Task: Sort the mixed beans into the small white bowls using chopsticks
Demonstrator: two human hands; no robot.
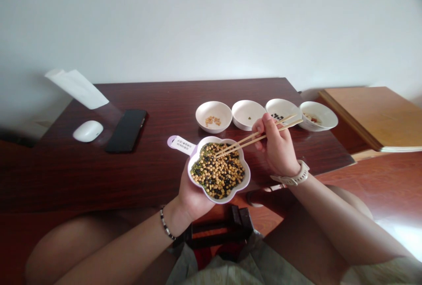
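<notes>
My left hand (191, 197) holds from below a white flower-shaped bowl (244, 178) full of mixed yellow, green and black beans (218, 169). It hangs just in front of the dark wooden table's (158, 162) near edge. My right hand (278, 146), with a white watch on the wrist, grips a pair of wooden chopsticks (250, 137). Their tips rest in the beans at the bowl's upper middle.
Several small white bowls stand in a row behind: one with yellow beans (213, 115), one with a green bean (248, 113), one with black beans (281, 110), one with reddish bits (318, 115). A phone (127, 129), a white mouse (87, 131) and a paper (77, 87) lie left. A lighter wooden board (372, 115) sits right.
</notes>
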